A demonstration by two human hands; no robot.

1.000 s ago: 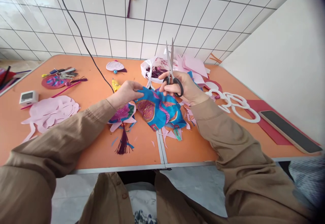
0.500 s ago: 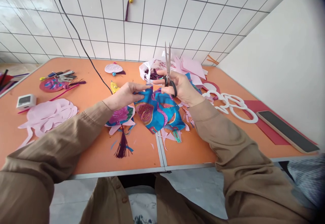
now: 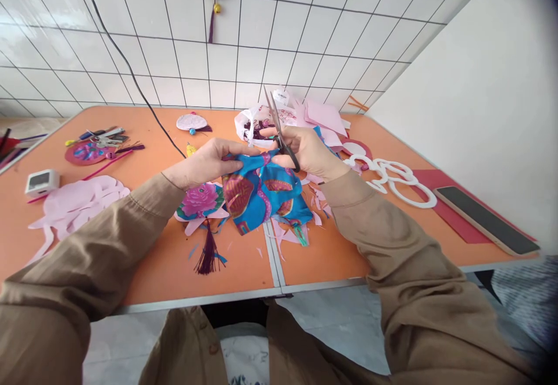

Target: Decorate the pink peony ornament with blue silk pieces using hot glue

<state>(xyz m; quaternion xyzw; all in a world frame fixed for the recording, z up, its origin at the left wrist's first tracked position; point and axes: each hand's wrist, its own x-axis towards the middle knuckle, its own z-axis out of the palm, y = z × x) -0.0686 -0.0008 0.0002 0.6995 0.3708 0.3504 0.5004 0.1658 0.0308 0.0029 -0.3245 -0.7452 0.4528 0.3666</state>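
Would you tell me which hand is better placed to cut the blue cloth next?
Right, probably: the right hand holds the scissors beside the cloth's top edge, while the left hand pinches that edge.

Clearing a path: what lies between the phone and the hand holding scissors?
In the head view, white ring cutouts and a red sheet lie between the phone and the right hand holding scissors.
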